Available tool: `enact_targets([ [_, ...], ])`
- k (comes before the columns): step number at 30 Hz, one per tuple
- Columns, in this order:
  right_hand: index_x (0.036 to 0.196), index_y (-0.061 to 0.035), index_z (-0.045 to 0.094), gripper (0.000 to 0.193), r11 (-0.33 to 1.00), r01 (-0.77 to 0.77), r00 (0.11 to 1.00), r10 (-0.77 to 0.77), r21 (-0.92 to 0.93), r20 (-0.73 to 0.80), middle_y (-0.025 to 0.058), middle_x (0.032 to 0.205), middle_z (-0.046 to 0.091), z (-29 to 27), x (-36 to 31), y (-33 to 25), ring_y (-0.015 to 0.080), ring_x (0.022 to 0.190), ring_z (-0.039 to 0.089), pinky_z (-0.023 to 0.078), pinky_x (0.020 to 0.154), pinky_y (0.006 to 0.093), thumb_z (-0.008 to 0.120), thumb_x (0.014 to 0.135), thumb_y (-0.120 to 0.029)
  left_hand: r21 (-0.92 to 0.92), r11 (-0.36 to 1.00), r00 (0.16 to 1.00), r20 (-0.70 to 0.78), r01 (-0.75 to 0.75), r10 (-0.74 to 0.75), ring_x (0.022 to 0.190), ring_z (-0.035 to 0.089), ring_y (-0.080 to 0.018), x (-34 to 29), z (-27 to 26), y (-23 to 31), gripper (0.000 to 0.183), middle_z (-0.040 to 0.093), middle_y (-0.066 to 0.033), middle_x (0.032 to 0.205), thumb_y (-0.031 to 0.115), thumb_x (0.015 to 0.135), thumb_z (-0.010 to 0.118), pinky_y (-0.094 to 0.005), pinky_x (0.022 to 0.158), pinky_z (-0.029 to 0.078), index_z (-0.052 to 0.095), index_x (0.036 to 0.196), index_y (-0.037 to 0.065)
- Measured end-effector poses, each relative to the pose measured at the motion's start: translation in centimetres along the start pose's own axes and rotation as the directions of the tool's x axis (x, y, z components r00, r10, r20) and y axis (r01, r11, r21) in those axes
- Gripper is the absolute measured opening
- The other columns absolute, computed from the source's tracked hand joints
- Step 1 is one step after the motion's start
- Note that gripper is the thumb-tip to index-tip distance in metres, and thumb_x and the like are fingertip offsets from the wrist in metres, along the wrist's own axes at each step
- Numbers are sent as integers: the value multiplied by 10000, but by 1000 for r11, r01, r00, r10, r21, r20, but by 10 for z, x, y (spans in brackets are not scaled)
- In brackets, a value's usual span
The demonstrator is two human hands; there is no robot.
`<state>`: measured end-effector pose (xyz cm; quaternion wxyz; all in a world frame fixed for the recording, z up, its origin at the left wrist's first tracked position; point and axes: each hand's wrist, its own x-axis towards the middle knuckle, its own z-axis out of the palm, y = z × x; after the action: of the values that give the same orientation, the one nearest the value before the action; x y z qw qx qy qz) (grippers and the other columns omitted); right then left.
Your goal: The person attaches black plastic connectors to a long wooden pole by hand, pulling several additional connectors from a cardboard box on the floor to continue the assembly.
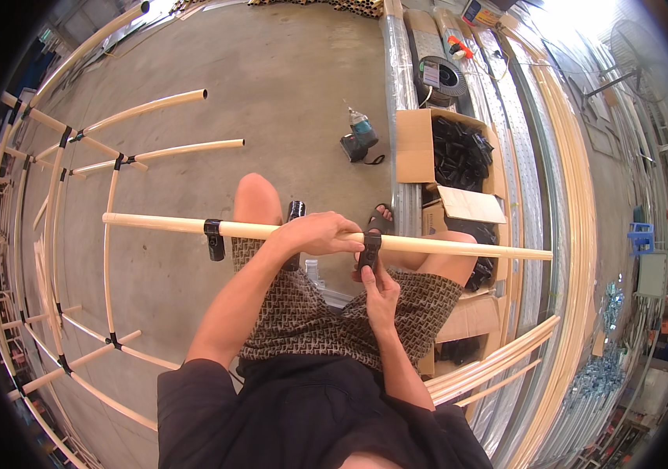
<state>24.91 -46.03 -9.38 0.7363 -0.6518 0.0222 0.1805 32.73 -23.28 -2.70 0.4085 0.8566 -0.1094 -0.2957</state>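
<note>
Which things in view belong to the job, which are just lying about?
In the job:
- pipe, under left hand
- black connector on it, in right hand

Apparently lying about:
- drill on floor, possibly for later
- spool
- blue stool

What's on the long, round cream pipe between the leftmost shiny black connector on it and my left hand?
In the head view, nothing: the pipe is bare from that connector to your left hand.
</note>
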Motion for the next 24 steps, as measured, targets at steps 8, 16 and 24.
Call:
enact_targets([
  [8,1232,55,665,433,954,-138,990,134,267,32,88,1078,708,-7,4,14,174,915,653,526,900,350,589,1068,-338,32,999,999,-13,-29,29,1070,670,-395,-3,-1,-3,575,717,-224,1157,520,974,630,-461,919,518,670,1304,51],
  [16,1256,70,622,401,976,-131,990,139,176,-35,85,1061,704,-5,0,-6,162,844,676,562,790,321,616,1062,-281,-105,994,940,-334,32,-65,1091,659,-440,-65,33,67,513,687,-275,1198,397,1030,601,-469,942,517,615,1310,-33],
  [24,1212,57,552,295,991,-120,992,122,59,-25,132,1024,701,-5,3,-21,193,825,724,616,743,321,565,1084,-209,-948,257,939,-251,-189,-235,1079,643,-144,-16,122,26,417,670,-82,1231,274,1062,617,-305,931,528,592,1348,-29],
])
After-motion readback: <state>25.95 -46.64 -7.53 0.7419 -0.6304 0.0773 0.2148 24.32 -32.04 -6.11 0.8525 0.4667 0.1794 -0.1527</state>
